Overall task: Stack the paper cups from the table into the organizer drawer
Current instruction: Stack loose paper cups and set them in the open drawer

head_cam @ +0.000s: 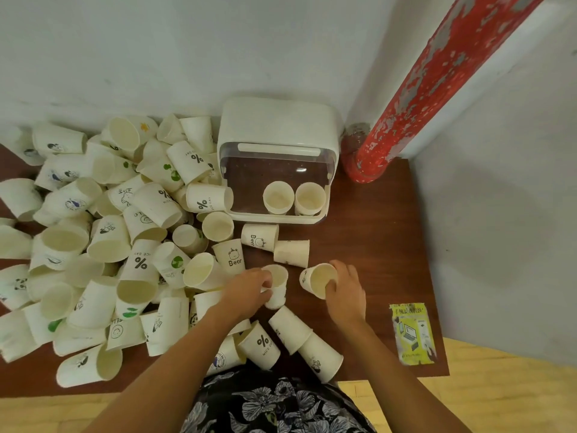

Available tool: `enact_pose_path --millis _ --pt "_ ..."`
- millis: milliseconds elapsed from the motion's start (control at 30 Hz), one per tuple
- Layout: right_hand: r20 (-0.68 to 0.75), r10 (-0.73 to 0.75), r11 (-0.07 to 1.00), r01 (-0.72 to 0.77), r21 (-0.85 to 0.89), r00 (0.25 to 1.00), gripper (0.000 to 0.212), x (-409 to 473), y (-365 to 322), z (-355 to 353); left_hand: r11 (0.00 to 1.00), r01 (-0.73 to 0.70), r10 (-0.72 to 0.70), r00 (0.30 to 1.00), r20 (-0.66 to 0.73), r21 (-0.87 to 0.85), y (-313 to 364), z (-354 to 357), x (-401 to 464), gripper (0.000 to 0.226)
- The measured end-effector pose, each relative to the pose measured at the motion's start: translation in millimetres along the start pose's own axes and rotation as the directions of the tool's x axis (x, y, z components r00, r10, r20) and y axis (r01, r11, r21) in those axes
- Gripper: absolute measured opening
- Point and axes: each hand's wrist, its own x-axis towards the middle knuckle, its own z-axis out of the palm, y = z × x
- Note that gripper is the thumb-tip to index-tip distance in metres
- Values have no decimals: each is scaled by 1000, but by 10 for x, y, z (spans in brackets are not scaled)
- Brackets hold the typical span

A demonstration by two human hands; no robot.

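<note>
left hand (249, 287) and right hand (346, 287) each grip a cup, seemingly.

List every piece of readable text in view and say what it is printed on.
"Bear": upright cup.
"Bear": tipped cup.
"% NICE DAY": cup by the arms.
"% NICE DAY": cup beside the organizer drawer.
Yellow packet: print too blurred.

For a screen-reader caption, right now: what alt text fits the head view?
A person's left hand and right hand each grip a paper cup over a wooden table heaped with cups; an organizer drawer behind holds two cup stacks.
</note>
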Motion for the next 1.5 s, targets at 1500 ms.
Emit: enact_pose_path --millis 1500 --pt "345 120 958 -200 206 931 29 865 -470 -10 983 156 -134 971 -199 102 163 -253 717 60"
